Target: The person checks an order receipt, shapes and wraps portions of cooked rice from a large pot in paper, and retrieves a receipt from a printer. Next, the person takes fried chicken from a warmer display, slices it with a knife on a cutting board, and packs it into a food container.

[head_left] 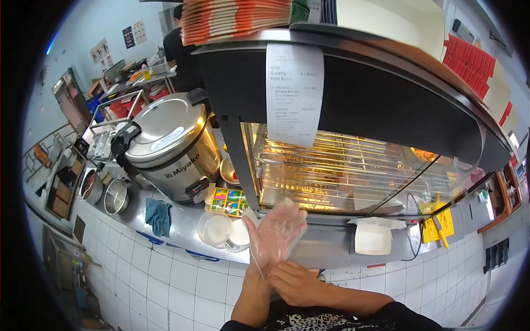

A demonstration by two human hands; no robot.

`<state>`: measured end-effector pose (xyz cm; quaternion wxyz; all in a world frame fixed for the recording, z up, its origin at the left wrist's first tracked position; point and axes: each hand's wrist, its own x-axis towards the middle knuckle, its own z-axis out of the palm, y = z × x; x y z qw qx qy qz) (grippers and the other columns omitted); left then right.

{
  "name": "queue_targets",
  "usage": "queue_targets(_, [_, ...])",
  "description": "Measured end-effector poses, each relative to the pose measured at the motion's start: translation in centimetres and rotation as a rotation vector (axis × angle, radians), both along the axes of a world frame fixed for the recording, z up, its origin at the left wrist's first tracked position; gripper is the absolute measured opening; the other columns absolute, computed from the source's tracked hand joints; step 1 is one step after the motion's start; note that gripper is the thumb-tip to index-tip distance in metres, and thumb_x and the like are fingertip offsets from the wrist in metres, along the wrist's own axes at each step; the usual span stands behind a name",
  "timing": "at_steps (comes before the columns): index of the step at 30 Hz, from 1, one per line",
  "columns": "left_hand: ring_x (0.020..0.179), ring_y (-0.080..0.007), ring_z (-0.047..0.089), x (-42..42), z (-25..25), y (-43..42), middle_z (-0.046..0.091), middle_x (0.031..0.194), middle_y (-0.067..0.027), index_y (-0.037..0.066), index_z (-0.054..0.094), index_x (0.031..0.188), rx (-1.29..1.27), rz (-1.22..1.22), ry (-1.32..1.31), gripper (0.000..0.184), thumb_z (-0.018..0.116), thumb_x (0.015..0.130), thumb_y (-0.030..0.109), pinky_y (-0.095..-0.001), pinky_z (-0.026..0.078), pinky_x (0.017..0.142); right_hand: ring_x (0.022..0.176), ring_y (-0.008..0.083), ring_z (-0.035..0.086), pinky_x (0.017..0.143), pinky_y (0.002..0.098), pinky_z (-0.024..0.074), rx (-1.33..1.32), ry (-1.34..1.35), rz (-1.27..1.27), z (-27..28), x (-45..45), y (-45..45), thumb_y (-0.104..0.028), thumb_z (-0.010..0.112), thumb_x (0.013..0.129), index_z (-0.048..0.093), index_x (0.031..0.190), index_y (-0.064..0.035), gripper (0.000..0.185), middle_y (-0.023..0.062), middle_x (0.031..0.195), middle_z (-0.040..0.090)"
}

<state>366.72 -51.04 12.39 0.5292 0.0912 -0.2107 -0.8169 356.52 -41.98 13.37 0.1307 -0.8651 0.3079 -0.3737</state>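
My left hand (276, 231) is raised with the palm showing and the fingers stretched out. A clear plastic glove (286, 218) covers it, loose around the fingertips. At the left wrist, my right hand (298, 283) is bare and pinches the cuff of the glove. Just left of the gloved hand, a round white container (215, 229) and a second white bowl (239, 233) stand on the steel counter (182, 225). Behind my hands is a lit glass display warmer (309, 182) with wire racks.
A large Miyako rice cooker (175, 146) stands left, beside a blue cloth (158, 216) and a metal bowl (116, 196). A printed receipt (294, 94) hangs from the warmer. To the right are an open white box (373, 238) and a yellow board (429, 226) with a knife.
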Motion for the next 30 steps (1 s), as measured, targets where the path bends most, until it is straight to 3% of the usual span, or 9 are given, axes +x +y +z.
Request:
queue_targets(2, [0.143,-0.0392,0.036,0.2,-2.7,-0.8,0.034,0.158,-0.0177,0.018,0.030,0.157,0.091,0.064,-0.115,0.089,0.034,0.092,0.079,-0.0592,0.032,0.115,0.095,0.0295,0.058,0.087,0.0388,0.0461,0.071,0.043,-0.010,-0.8,-0.2,-0.2,-0.006,0.063,0.073,0.060,0.098,0.0019,0.026,0.0137,0.098,0.057])
queue_targets(7, [0.151,-0.0357,0.021,-1.5,-1.7,-2.0,0.028,0.161,-0.0203,-0.003,0.027,0.154,-0.263,0.737,-0.419,0.102,0.036,0.093,0.078,-0.0498,0.013,0.122,0.101,0.0292,0.058,0.090,0.0401,0.0432,0.281,0.020,-0.020,-1.7,-1.2,-0.7,-0.005,0.064,0.079,0.060,0.098,-0.0043,0.019,0.0106,0.102,0.059])
queue_targets(10, [0.150,-0.0383,0.020,-0.7,-3.8,-4.0,0.025,0.162,-0.0205,-0.004,0.024,0.155,-0.697,0.843,-1.042,0.095,0.034,0.097,0.071,-0.0496,0.016,0.121,0.104,0.0310,0.058,0.093,0.0416,0.0434,0.382,-0.124,-0.073,-3.6,-2.3,-1.0,-0.002,0.063,0.080,0.062,0.101,-0.0055,0.022,0.0114,0.103,0.060])
queue_targets(14, [0.141,-0.0436,0.033,-2.4,-3.6,-5.0,0.035,0.153,-0.0254,-0.007,0.028,0.152,-0.652,0.980,-1.443,0.074,0.044,0.102,0.044,-0.0518,0.020,0.118,0.108,0.0343,0.058,0.096,0.0433,0.0447,0.386,-0.238,-0.392,-5.9,-4.3,-1.0,0.001,0.064,0.080,0.064,0.106,-0.0045,0.027,0.0138,0.107,0.062])
queue_targets(15, [0.132,-0.0439,0.042,-2.2,-3.8,-5.7,0.042,0.146,-0.0272,-0.007,0.036,0.148,-0.679,1.052,-1.440,0.063,0.048,0.100,0.033,-0.0503,0.027,0.114,0.107,0.0346,0.058,0.096,0.0428,0.0459,0.382,-0.275,-0.457,-6.1,-5.0,-1.5,0.001,0.065,0.079,0.065,0.107,-0.0036,0.028,0.0144,0.108,0.063])
queue_targets(18, [0.121,-0.0427,0.050,-1.1,-2.1,-5.6,0.049,0.137,-0.0275,-0.005,0.046,0.139,-0.701,0.889,-1.295,0.053,0.051,0.099,0.029,-0.0480,0.036,0.105,0.110,0.0345,0.058,0.096,0.0419,0.0469,0.302,-0.386,-0.681,-5.3,-6.4,-3.9,0.003,0.064,0.079,0.063,0.115,-0.0020,0.036,0.0160,0.112,0.063])
queue_targets(19, [0.104,-0.0382,0.058,-1.7,-1.1,-5.4,0.061,0.115,-0.0230,-0.004,0.057,0.126,-0.735,0.961,-1.271,0.039,0.052,0.099,0.024,-0.0446,0.044,0.092,0.113,0.0347,0.057,0.097,0.0417,0.0461,0.284,-0.417,-0.686,-4.7,-6.4,-4.7,0.003,0.064,0.080,0.060,0.120,-0.0019,0.041,0.0165,0.116,0.061])
queue_targets(22, [0.093,-0.0351,0.061,-0.3,-1.0,-6.4,0.064,0.097,-0.0167,-0.003,0.062,0.120,-0.922,0.628,-1.394,0.032,0.052,0.100,0.019,-0.0417,0.047,0.084,0.120,0.0374,0.053,0.103,0.0421,0.0428,0.212,-0.449,-0.683,-3.0,-6.0,-6.7,0.002,0.064,0.081,0.050,0.134,-0.0016,0.055,0.0199,0.128,0.055])
queue_targets(30, [0.103,-0.0392,0.062,-8.5,5.4,-18.0,0.065,0.123,-0.0189,0.003,0.062,0.125,-1.597,1.015,-1.709,0.033,0.044,0.105,0.023,-0.0449,0.050,0.094,0.126,0.0396,0.050,0.108,0.0435,0.0395,0.153,-0.576,-0.798,-1.8,-8.1,-6.7,0.001,0.065,0.083,0.039,0.144,-0.0009,0.067,0.0231,0.135,0.048])
